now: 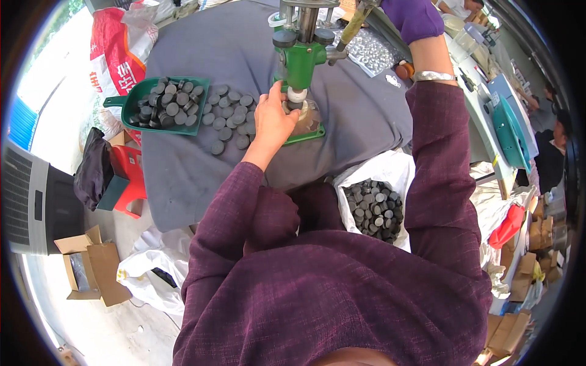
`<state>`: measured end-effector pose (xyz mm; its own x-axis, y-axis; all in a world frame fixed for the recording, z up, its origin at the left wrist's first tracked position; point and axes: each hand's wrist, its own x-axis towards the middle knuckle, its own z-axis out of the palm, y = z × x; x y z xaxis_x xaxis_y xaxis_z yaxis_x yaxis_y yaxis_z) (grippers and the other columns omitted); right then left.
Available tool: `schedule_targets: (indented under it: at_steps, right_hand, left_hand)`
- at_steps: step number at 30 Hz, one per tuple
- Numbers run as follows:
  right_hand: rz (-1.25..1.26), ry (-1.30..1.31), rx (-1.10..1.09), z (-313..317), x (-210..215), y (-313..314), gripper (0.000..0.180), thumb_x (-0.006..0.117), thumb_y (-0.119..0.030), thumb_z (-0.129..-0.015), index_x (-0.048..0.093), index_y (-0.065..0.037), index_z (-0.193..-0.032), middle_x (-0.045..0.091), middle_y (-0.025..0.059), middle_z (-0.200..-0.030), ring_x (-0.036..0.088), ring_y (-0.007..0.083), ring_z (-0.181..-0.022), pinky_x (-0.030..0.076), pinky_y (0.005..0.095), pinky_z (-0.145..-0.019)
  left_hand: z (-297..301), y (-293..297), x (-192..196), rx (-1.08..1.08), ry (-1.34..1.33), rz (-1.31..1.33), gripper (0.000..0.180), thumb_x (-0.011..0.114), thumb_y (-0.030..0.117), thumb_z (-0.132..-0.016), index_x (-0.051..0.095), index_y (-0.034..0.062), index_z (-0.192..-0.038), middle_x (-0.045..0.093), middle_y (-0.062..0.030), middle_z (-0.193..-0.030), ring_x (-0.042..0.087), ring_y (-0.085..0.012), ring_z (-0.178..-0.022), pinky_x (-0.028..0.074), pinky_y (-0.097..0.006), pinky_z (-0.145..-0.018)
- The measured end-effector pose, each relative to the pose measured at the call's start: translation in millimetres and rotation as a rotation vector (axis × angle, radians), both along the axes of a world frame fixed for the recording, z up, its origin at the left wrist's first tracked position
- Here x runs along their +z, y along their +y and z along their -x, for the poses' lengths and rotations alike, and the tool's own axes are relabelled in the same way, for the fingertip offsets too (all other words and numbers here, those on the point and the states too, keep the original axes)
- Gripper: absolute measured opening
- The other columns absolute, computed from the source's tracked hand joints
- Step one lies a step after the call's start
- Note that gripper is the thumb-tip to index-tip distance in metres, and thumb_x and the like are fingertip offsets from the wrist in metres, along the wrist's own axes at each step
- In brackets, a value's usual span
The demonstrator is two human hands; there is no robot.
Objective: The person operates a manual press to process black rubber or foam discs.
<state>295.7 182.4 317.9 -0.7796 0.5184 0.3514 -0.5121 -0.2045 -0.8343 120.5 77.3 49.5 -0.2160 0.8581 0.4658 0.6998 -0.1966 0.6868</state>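
A green hand press stands at the far side of the cloth-covered table. My left hand is at its base, beside the round white-tipped die. Its index finger points up and its thumb reaches toward the plate below, with a gap between them; the other fingers are hidden. My right hand, in a purple glove, is raised at the upper right near the press lever with its worn yellowish grip. The top edge of the picture cuts off its fingers. Many dark grey round caps lie left of my left hand.
A green scoop full of grey caps sits on the left of the table. Small shiny pieces fill a clear tray behind. A white sack of caps stands by my lap. At left are a red stool and an open carton.
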Motion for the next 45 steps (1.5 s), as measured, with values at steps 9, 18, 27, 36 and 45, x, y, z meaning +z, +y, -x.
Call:
schedule_targets:
  at_steps: [9,18,27,36,45]
  right_hand:
    - [-0.457,-0.068,-0.964,10,-27,-63,0.034,0.047,-0.024,-0.098,0.062,0.003,-0.113,0.052,0.0020,-0.065,0.050,0.0119,-0.053,0.044,0.0242,-0.051]
    - [-1.008,0.096,-0.864,-51,-180,-111,0.036,0.041,-0.021,-0.101,0.057,0.008,-0.116,0.049,0.0015,-0.064,0.048,0.0104,-0.059,0.049,0.0327,-0.074]
    - [-0.632,-0.066,-0.879,-51,-164,-132,0.032,0.043,-0.011,-0.098,0.059,0.009,-0.117,0.057,0.0043,-0.067,0.053,0.0099,-0.061,0.046,0.0248,-0.063]
    - [-0.582,-0.030,-0.915,-2,-43,-64,0.038,0.043,-0.026,-0.099,0.061,0.004,-0.114,0.051,0.0034,-0.063,0.051,0.0127,-0.056,0.048,0.0290,-0.061]
    - [-0.407,-0.035,-0.866,17,-24,-24,0.037,0.048,-0.027,-0.096,0.062,0.003,-0.113,0.052,0.0039,-0.062,0.051,0.0149,-0.053,0.048,0.0281,-0.056]
  left_hand:
    - [2,4,-14,-0.012,-0.171,-0.011,0.078,0.078,0.014,-0.070,0.040,0.0011,-0.137,0.068,-0.0063,-0.106,0.058,-0.0291,-0.101,0.046,-0.042,-0.088]
    - [37,-16,-12,0.053,-0.156,-0.139,0.055,0.067,0.000,-0.073,0.054,0.0039,-0.127,0.068,-0.0104,-0.109,0.063,-0.0205,-0.096,0.050,-0.032,-0.083]
    - [65,-66,-20,0.063,0.384,-0.065,0.033,0.072,0.014,-0.070,0.067,0.0065,-0.102,0.067,-0.0080,-0.100,0.055,-0.0291,-0.100,0.043,-0.042,-0.083]
    - [55,-58,-24,0.138,0.346,0.017,0.039,0.076,0.017,-0.070,0.065,0.0055,-0.106,0.067,-0.0077,-0.096,0.056,-0.0278,-0.098,0.042,-0.041,-0.082]
    - [18,-20,-6,-0.004,-0.003,-0.033,0.065,0.075,0.011,-0.070,0.049,0.0052,-0.130,0.066,-0.0094,-0.099,0.056,-0.0294,-0.101,0.043,-0.043,-0.090]
